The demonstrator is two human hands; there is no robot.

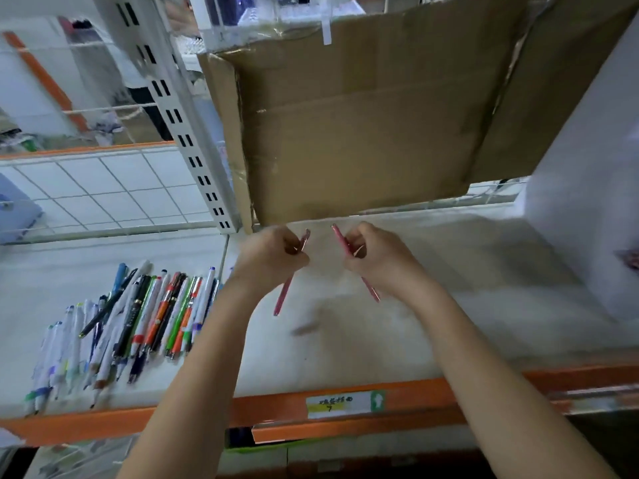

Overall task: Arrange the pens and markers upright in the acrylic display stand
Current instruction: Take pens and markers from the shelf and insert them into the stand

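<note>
The clear stand (242, 15) at the top is cut off and blurry, and each pink pen's middle hides inside a fist. The left hand (271, 255) curls around one pink pen (284, 295), and the right hand (375, 259) curls around another pink pen (340, 238). Both pens tilt, tops leaning together, above the shelf (432, 305), and a pile of pens (138, 323) lies flat at the left.

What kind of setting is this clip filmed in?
Probably a stockroom or shop storage area: orange-edged metal shelving carrying a shelf label, a large cardboard box, and loose pens and markers heaped on the shelf.
</note>
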